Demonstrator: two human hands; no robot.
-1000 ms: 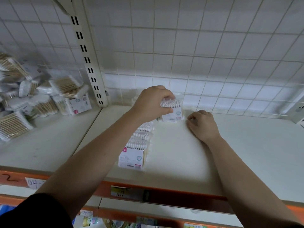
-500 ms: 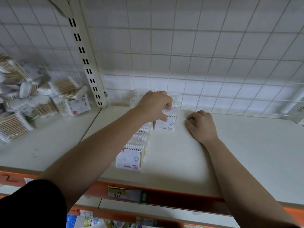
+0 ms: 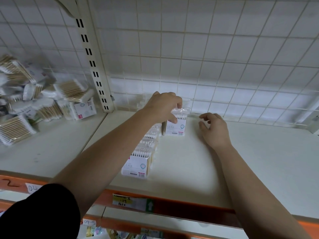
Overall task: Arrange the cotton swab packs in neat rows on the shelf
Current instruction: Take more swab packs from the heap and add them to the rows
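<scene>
A row of several upright cotton swab packs point(image 3: 138, 163) runs from the front toward the back of the white shelf point(image 3: 259, 161). Right of the row's far end stands a single pack point(image 3: 176, 126), close to the wire back. My left hand point(image 3: 164, 106) pinches the top of this pack with thumb and fingers. My right hand point(image 3: 214, 128) hovers just to the pack's right, fingers loosely curled, holding nothing.
A loose heap of swab packs point(image 3: 34, 104) lies on the neighbouring shelf to the left, past the slotted upright point(image 3: 93, 66). A white wire grid point(image 3: 207, 57) closes the back. An orange shelf edge with a price label point(image 3: 133, 202) runs along the front.
My left hand lowered the single pack onto the shelf beside the row's far end. My right hand lifted slightly off the shelf and its fingers spread a little.
</scene>
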